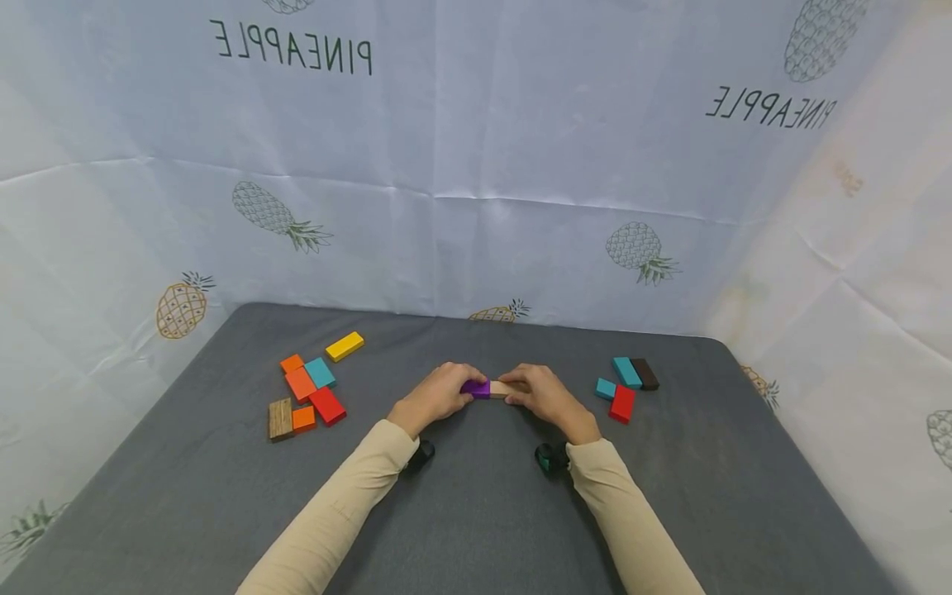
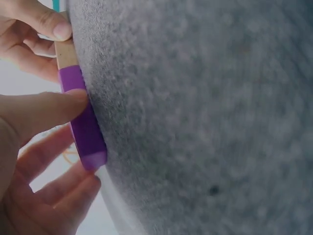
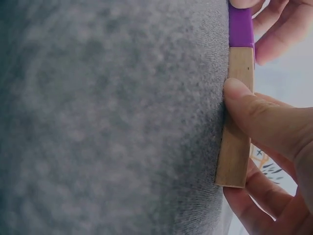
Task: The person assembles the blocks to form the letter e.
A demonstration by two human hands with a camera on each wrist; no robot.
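At the middle of the table, my left hand (image 1: 441, 392) pinches a purple block (image 1: 477, 388) between thumb and fingers. My right hand (image 1: 548, 397) likewise pinches a pale wooden block (image 1: 499, 389). The two blocks lie on the grey cloth end to end, their short ends touching. In the left wrist view, the left thumb presses the near side of the purple block (image 2: 87, 129), with fingers behind it. The right wrist view has the right thumb on the near side of the wooden block (image 3: 234, 156), fingers at its far side and outer end.
To the left lie several blocks: a yellow one (image 1: 345, 346), a teal one (image 1: 320, 373), a red one (image 1: 328, 406), a brown wood-grain one (image 1: 280, 419) and orange ones (image 1: 301, 384). On the right are a dark brown block (image 1: 644, 374), a red block (image 1: 621, 404) and teal blocks (image 1: 627, 373). A pineapple-print curtain (image 1: 521, 165) hangs behind.
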